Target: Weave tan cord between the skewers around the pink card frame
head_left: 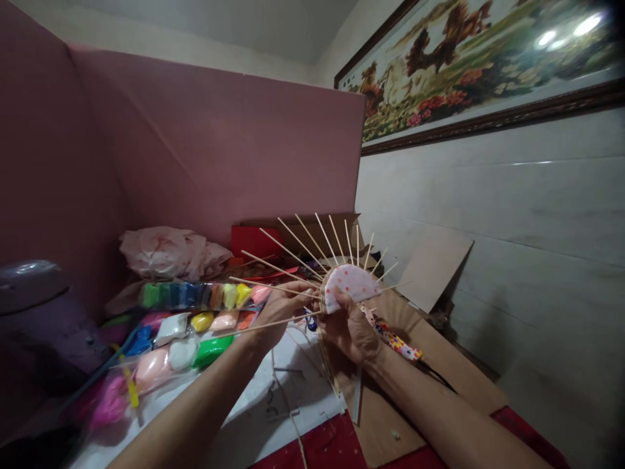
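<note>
A half-round piece covered in white cloth with red and orange dots (355, 284) is in my right hand (352, 332), the thumb pressed on its face and the fingers behind it. Thin wooden sticks (273, 242) fan out from its curved edge, where twine appears wrapped along the rim. My left hand (283, 307) is closed at the left end of that rim, among the lowest sticks. Its fingertips are pinched together; what they hold is too small to make out. Loose twine (295, 423) hangs and trails below, over the white sheet.
Bags of coloured clay (209, 352) lie at left, beside a pink plastic bag (170, 253). A flower-patterned tool with a black cord (395, 342) rests right on brown cardboard (390, 417). A board (432, 267) leans against the tiled wall; a pink partition (234, 143) stands behind.
</note>
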The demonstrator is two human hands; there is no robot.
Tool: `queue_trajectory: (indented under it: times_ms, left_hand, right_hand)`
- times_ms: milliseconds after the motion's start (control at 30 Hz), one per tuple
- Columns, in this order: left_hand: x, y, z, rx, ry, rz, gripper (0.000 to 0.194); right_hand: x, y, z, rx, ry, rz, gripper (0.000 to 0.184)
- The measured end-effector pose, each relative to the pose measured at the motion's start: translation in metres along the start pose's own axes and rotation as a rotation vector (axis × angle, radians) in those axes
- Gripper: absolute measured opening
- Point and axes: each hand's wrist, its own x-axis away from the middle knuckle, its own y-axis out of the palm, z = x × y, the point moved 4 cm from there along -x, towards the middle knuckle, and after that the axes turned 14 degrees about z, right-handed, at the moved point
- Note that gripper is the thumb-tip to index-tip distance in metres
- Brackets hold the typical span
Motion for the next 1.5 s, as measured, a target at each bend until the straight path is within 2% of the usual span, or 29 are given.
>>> queue_trajectory:
  times_ms: [200, 433, 667, 867, 933, 1100, 1267, 1367, 1500]
  left_hand:
    - [0.001, -0.002, 0.018, -0.056, 0.035, -0.151, 0.018]
    - [0.004, -0.001, 0.017, -0.021, 0.012, -0.209, 0.016]
    - [0.001, -0.004, 0.024, -0.138, 0.096, -0.086, 0.018]
    - [-0.003, -0.007, 0.023, -0.181, 0.185, 0.012, 0.014]
    - [-0.004, -0.009, 0.021, -0.186, 0.246, 0.054, 0.014]
    - [-0.003, -0.010, 0.024, -0.278, 0.370, 0.065, 0.012]
    - [0.001, -0.005, 0.029, -0.296, 0.443, 0.058, 0.012]
    - [0.000, -0.005, 0.027, -0.325, 0.472, 0.066, 0.013]
    - [-0.001, -0.006, 0.024, -0.379, 0.544, 0.079, 0.013]
  right_hand:
    - [0.004, 0.000, 0.004, -0.027, 0.084, -0.033, 0.007]
    - [0.006, -0.001, 0.008, 0.090, 0.110, -0.136, 0.011]
    - [0.000, -0.009, 0.007, 0.167, 0.095, -0.089, 0.008]
    - [0.005, -0.006, 0.005, 0.204, 0.162, -0.129, 0.012]
    - [0.005, -0.005, 0.003, 0.222, 0.145, -0.133, 0.013]
    - [0.002, -0.008, -0.001, 0.198, 0.051, -0.054, 0.009]
    - [0.000, -0.011, -0.004, 0.023, 0.071, 0.136, 0.024]
    - [0.001, -0.012, -0.009, -0.036, 0.075, 0.233, 0.023]
    - [0.000, -0.014, -0.012, -0.061, 0.081, 0.246, 0.022]
